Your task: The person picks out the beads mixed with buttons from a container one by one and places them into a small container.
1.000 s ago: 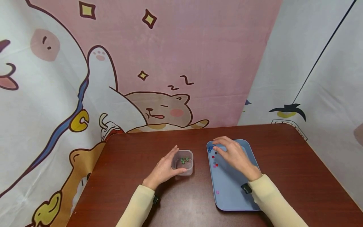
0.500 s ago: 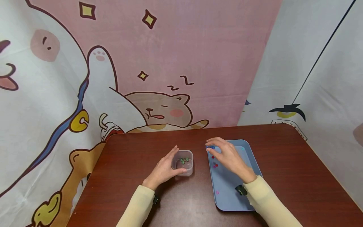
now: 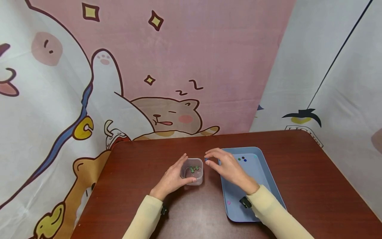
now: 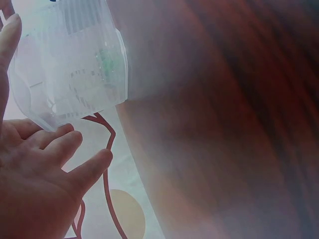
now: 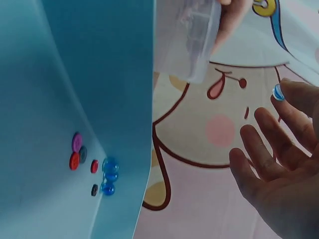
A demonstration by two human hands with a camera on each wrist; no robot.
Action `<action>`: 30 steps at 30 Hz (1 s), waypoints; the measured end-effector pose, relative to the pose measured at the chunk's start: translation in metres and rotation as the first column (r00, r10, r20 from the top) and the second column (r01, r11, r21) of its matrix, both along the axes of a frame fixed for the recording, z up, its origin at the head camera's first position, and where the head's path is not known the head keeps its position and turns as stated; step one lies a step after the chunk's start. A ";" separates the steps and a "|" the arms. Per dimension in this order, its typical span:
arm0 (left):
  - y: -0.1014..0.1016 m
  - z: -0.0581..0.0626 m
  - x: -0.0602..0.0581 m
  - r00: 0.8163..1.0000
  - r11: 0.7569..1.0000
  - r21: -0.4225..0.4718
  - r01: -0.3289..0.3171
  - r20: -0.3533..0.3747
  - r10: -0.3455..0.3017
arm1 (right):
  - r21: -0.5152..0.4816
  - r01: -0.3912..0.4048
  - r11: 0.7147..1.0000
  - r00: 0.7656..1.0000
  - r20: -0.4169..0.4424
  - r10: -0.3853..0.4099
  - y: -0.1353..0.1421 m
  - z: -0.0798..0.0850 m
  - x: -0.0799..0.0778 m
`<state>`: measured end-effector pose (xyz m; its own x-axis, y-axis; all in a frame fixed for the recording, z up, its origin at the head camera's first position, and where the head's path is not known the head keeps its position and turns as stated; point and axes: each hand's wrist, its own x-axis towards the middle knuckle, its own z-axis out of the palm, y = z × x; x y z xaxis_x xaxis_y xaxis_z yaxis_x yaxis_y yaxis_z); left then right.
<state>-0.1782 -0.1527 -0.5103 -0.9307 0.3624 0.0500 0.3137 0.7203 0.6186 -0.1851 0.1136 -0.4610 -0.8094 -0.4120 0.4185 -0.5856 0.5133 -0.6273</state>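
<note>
My left hand (image 3: 170,180) holds a small clear plastic container (image 3: 201,174), thumb on its near side and fingers along its far side. Several green marbles (image 3: 192,168) lie inside it. Between thumb and index finger, my right hand (image 3: 231,170) pinches a blue marble (image 5: 278,92); its other fingers are spread apart. That hand reaches over the left rim of the blue tray (image 3: 241,209), close to the container's right side. In the right wrist view, several blue marbles (image 5: 110,177) sit in the tray's corner.
Red buttons (image 5: 74,161), a purple button (image 5: 77,142) and dark ones lie near those marbles. Small dark and green pieces (image 3: 242,159) lie at the tray's far end, a pink button (image 3: 228,202) nearer the front. A printed cloth (image 3: 226,66) hangs behind the brown table (image 3: 131,166).
My right hand has moved left from the tray's far left corner to beyond its rim, carrying the blue marble. My left hand and the container have stayed in place.
</note>
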 end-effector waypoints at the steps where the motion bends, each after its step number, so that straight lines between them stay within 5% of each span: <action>1: 0.000 0.000 0.000 1.000 1.000 -0.002 -0.001 0.001 0.001 | 0.007 -0.013 1.000 1.000 -0.006 0.013 -0.002 -0.001 0.000; 21: -0.001 0.001 0.001 1.000 1.000 -0.020 0.006 0.000 -0.006 | 0.293 -0.099 0.951 0.980 -0.136 0.144 -0.028 -0.019 -0.014; 30: -0.001 0.002 0.002 1.000 1.000 -0.017 0.004 0.002 -0.004 | 0.340 -0.115 0.933 0.968 -0.174 0.183 -0.031 -0.027 -0.020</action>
